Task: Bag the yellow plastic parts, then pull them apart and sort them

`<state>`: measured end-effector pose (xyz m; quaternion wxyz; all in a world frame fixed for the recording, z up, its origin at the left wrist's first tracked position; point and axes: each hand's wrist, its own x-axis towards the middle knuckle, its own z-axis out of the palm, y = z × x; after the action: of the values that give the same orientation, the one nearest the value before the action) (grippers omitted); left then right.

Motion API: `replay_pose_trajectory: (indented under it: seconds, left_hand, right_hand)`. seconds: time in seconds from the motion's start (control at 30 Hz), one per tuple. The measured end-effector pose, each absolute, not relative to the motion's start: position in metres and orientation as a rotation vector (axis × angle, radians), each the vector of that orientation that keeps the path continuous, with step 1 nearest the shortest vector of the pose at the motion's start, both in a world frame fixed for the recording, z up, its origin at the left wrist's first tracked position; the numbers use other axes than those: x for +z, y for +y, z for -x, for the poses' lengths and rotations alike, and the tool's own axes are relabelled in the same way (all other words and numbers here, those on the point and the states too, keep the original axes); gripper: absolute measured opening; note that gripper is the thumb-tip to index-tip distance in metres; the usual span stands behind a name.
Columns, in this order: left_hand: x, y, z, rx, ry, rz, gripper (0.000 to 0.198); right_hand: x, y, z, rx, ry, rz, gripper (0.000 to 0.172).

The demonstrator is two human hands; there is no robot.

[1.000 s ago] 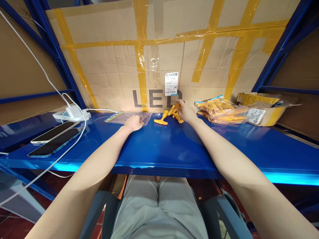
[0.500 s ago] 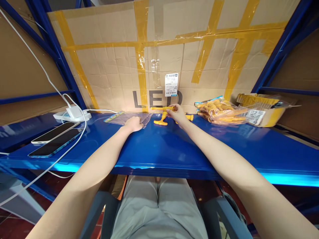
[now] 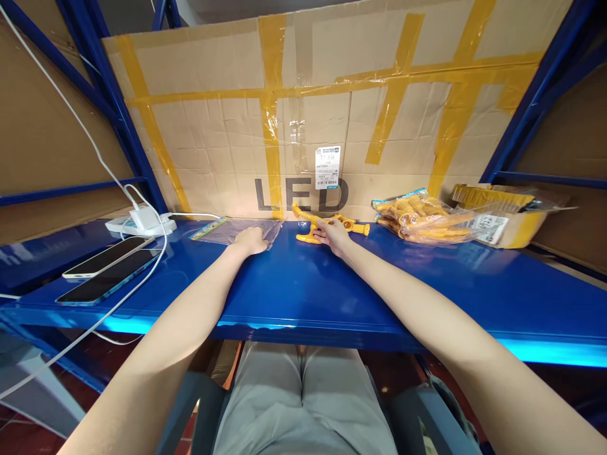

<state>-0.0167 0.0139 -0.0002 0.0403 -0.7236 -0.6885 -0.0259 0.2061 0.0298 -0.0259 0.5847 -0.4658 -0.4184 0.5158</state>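
My left hand point(image 3: 252, 241), its fingers curled, is closed on the right-hand part of a flat clear plastic bag point(image 3: 222, 231) with a colourful printed strip at its far left end. To the right, my right hand point(image 3: 334, 234) is closed around a yellow plastic piece point(image 3: 304, 216) that tilts up to the left. A curved yellow handle point(image 3: 308, 239) lies just under it, close to my fingertips. Beyond my right hand a yellow plastic tube point(image 3: 360, 229) rests on the blue shelf. My fingers hide how these yellow pieces meet.
Filled clear bags of yellow plastic pieces point(image 3: 417, 218) lie at the right, beside an open cardboard box point(image 3: 519, 230). Two phones point(image 3: 107, 275) and a white power strip point(image 3: 142, 221) with cables are at the left. A taped cardboard sheet point(image 3: 218, 139) stands behind the blue shelf point(image 3: 303, 291).
My right hand has come slightly nearer, and the yellow piece in it has turned from level to tilted. My left hand stays on the bag, shifted slightly left. The view has tipped slightly upward.
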Motion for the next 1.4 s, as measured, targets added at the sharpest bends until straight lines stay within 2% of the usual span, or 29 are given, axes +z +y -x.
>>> replay_pose_trajectory:
  seconds: [0.37,0.57,0.7,0.9,1.13,1.27,1.4]
  left_hand:
    - [0.0,0.015,0.019,-0.106,-2.103,2.236,0.036]
    - [-0.001,0.016,0.02,-0.11,-2.097,2.241,0.035]
    - [0.0,0.014,0.019,-0.098,-2.113,2.241,0.037]
    - [0.002,0.012,0.018,-0.122,-2.129,2.246,0.039]
    - [-0.001,0.015,0.018,-0.203,-2.086,2.253,0.027]
    - [-0.004,0.019,0.018,-0.334,-2.015,2.355,0.013]
    - [-0.005,0.02,0.015,-0.422,-1.924,2.465,0.014]
  right_hand:
    - [-0.02,0.029,-0.209,1.116,-0.925,1.082,0.021]
    - [-0.023,0.023,-0.198,1.296,-0.935,0.874,0.016]
    - [-0.028,0.028,-0.197,1.353,-0.882,0.976,0.015]
    - [-0.027,0.043,-0.215,1.166,-0.803,1.139,0.013]
    - [-0.016,0.036,-0.222,0.98,-0.844,1.084,0.014]
    - [-0.013,0.022,-0.21,1.091,-1.041,0.965,0.021]
    - [-0.013,0.008,-0.199,1.238,-1.234,1.025,0.021]
